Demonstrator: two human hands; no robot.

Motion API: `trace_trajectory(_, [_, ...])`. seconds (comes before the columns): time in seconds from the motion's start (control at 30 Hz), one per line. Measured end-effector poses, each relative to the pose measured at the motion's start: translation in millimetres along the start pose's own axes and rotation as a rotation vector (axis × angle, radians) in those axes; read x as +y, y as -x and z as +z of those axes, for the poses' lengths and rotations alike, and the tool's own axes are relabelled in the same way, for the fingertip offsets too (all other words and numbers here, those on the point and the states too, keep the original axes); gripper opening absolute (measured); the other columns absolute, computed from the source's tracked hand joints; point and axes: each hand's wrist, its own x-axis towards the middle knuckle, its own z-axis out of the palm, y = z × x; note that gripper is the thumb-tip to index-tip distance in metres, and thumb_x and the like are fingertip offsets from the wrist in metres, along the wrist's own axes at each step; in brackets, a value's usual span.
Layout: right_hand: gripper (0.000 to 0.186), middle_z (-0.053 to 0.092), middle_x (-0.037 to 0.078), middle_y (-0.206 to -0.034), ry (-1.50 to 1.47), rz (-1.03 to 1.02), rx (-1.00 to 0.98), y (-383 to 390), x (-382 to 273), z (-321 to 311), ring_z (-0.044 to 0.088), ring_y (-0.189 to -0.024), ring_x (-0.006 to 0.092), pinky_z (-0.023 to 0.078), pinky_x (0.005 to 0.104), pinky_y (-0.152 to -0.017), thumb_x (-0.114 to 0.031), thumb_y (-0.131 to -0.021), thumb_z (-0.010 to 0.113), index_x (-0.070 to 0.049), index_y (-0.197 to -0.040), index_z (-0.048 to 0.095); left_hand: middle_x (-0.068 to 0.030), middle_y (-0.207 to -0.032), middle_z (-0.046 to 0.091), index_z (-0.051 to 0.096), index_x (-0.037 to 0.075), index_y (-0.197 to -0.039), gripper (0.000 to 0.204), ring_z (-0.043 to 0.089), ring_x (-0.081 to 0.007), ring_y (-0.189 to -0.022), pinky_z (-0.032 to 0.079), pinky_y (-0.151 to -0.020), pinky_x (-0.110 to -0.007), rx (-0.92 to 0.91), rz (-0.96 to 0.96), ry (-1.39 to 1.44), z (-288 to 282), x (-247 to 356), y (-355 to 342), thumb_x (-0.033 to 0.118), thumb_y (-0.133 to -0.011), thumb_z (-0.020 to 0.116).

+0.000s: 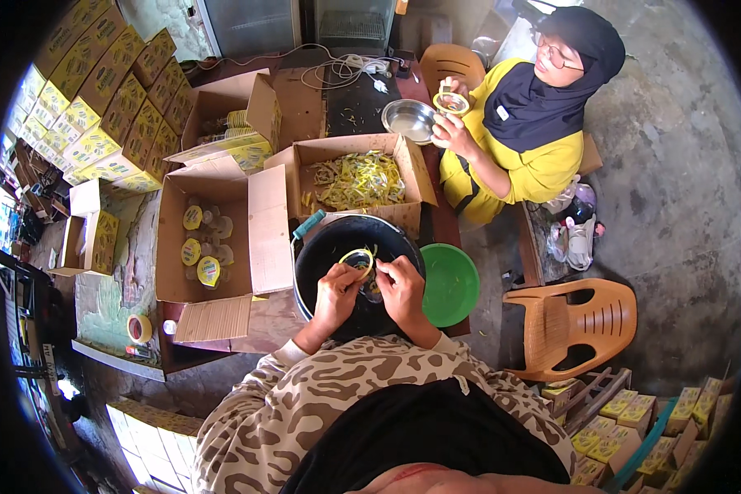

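Note:
Over a large black bucket (pixel 399 237), my left hand (pixel 333 298) grips a clear plastic cup with a yellow rim (pixel 356 256). My right hand (pixel 403 292) is closed at the cup's right side, its thumb and finger pinched together by the rim. A thin yellow strip stands up at the rim near those fingers. Further clear plastic lies in the bucket below, partly hidden by my hands. Just beyond the bucket, a cardboard box (pixel 407 216) holds a heap of yellow and clear strips (pixel 359 178).
Left stands an open carton (pixel 270 222) with several lidded cups (pixel 208 271). A green basin (pixel 461 284) sits right of the bucket. Far right, a person in yellow (pixel 514 136) holds a yellow-rimmed piece (pixel 451 102) by a metal bowl (pixel 409 121). An orange chair (pixel 535 329) stands at right.

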Motion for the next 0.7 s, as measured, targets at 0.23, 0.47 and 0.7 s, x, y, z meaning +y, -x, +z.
trace_trajectory(0.23, [0.013, 0.058, 0.010, -0.076, -0.083, 0.022, -0.011, -5, 3, 0, 0.060, -0.066, 0.0285, 0.047, 0.0391, -0.059, 0.001, -0.081, 0.076, -0.003, -0.092, 0.070, -0.0138, -0.090, 0.066, 0.073, -0.003, -0.102, 0.019, 0.068, -0.0243, -0.077, 0.055, -0.069, -0.034, -0.016, 0.006, 0.016, 1, 3, -7, -0.005, -0.083, 0.069])
trace_trajectory(0.47, [0.017, 0.056, 0.009, -0.077, -0.011, -0.056, -0.007, -6, -5, -9, 0.061, -0.070, 0.0274, 0.048, 0.0387, -0.060, 0.003, -0.079, 0.075, -0.004, -0.094, 0.071, -0.0137, -0.080, 0.062, 0.074, -0.002, -0.101, 0.016, 0.063, -0.0258, -0.070, 0.050, -0.062, -0.036, 0.054, 0.047, -0.057, 3, -4, -8, -0.001, -0.084, 0.073])
trace_trajectory(0.7, [0.025, 0.055, 0.009, -0.080, 0.064, -0.094, -0.042, 0, -5, -2, 0.061, -0.074, 0.0275, 0.050, 0.0396, -0.063, 0.003, -0.076, 0.075, -0.005, -0.099, 0.071, -0.0145, -0.079, 0.059, 0.073, -0.002, -0.103, 0.017, 0.062, -0.0287, -0.068, 0.050, -0.061, -0.039, 0.044, -0.001, -0.066, 1, 6, -10, -0.002, -0.086, 0.071])
